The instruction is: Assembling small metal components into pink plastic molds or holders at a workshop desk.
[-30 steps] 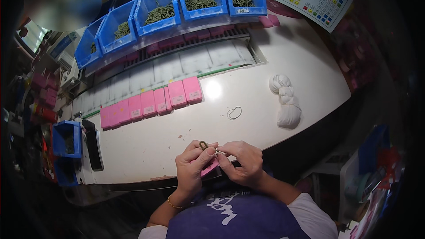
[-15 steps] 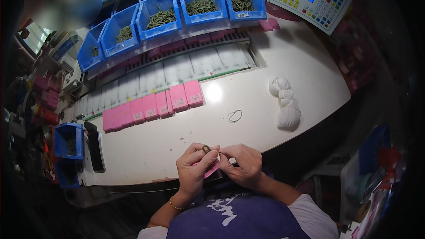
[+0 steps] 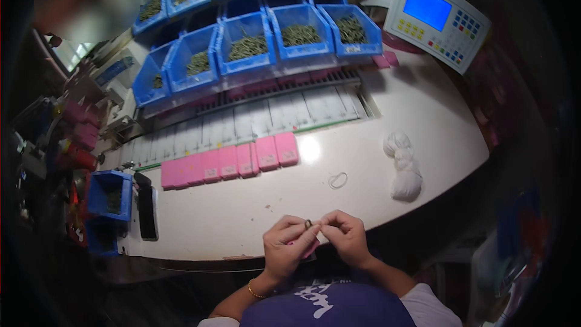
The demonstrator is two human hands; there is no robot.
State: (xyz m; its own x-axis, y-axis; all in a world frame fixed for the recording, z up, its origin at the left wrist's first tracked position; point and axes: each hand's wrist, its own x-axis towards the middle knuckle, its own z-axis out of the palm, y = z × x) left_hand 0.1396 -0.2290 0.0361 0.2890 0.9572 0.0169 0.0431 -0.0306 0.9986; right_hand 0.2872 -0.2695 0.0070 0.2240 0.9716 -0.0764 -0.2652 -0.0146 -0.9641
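Both hands meet over the near edge of the white worktable [image 3: 363, 206]. My left hand [image 3: 284, 245] is closed, pinching a small bronze-coloured loop [image 3: 308, 224] that sticks up between thumb and fingers. Under its thumb shows part of a pink piece [image 3: 310, 249], mostly hidden by the hand. Fingertips touching or almost touching the left ones, my right hand [image 3: 346, 236] is closed in a pinch beside the loop. What it grips is too small to make out. Beyond the hands lies a thin, pale loop of cord [image 3: 338, 180] on the table.
A row of pink packets [image 3: 247, 160] lies before a white slotted tray strip [image 3: 242, 124]. Blue bins [image 3: 245, 42] of dark green pieces stand behind. A bundle of white yarn [image 3: 405, 178] lies right, a phone [image 3: 147, 209] left. A keypad display [image 3: 436, 18] stands back right.
The view has shifted, so the table and bins appear lower and further right. My hands stay together over the table edge; the right fingers have changed their angle slightly.
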